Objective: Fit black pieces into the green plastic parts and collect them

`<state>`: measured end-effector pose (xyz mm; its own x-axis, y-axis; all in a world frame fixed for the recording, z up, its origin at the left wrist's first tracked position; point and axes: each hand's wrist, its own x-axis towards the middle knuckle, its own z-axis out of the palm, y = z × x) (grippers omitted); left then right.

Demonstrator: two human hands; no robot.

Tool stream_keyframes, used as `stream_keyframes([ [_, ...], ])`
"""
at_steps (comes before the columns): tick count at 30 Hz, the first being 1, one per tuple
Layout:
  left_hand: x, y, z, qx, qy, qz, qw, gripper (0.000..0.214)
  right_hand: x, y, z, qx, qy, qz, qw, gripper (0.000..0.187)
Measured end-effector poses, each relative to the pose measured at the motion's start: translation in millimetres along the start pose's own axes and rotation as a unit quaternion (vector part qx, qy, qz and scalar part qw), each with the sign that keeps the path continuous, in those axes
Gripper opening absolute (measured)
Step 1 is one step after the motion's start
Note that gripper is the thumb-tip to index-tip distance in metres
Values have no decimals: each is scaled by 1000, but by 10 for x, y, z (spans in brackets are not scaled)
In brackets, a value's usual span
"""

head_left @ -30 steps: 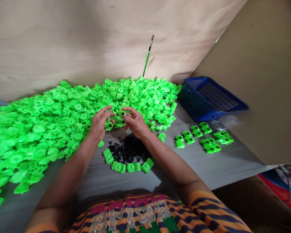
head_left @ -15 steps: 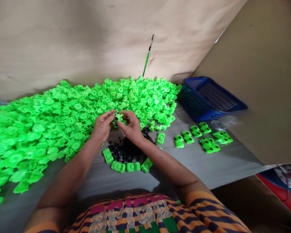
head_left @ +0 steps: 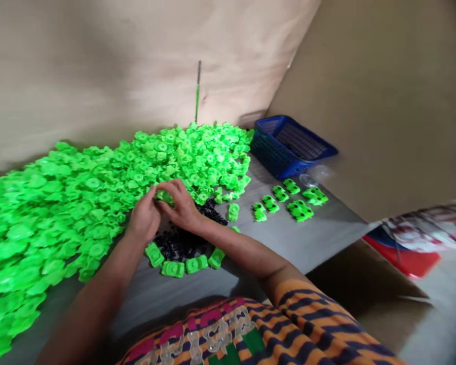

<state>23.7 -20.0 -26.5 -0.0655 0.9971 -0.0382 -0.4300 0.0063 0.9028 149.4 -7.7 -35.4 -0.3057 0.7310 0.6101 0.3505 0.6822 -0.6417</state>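
My left hand (head_left: 143, 215) and my right hand (head_left: 182, 207) meet in front of the big green heap. Between them they pinch a small bright green toy car body (head_left: 163, 195), mostly hidden by the fingers. Just below my hands lies a pile of small black plastic parts (head_left: 180, 244), which look like wheels on axles. Several green car bodies (head_left: 173, 268) lie in a curve along the near side of that pile. One more green car body (head_left: 233, 212) sits to its right.
A large heap of green plastic pieces (head_left: 95, 197) covers the table's left and back. To the right stand several green cars with black wheels (head_left: 300, 210). Behind them is a blue plastic basket (head_left: 277, 152) beside the board wall. An open cardboard box (head_left: 368, 284) is below the table edge.
The view has turned rightward, so things appear farther left. My fingers have closed in around the green car body, which now shows less. Both hands still hold it.
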Motion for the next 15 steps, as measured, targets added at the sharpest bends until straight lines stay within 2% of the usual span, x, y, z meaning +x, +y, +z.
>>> stream_keyframes([
  [6, -92, 79, 63, -39, 16, -7, 999, 34, 66, -112, -51, -47, -61, -4, 997, 39],
  [9, -131, 117, 103, -38, 3, 0, 999, 31, 75, -150, -168, -56, -57, -8, 997, 37],
  [12, -198, 198, 149, 4, 6, 9, 1000, 35, 5, -145, -473, -82, -29, -10, 996, 37],
  [15, -369, 346, 229, 80, -14, 37, 996, 39, -175, -28, -1016, -145, -4, 9, 989, 38],
])
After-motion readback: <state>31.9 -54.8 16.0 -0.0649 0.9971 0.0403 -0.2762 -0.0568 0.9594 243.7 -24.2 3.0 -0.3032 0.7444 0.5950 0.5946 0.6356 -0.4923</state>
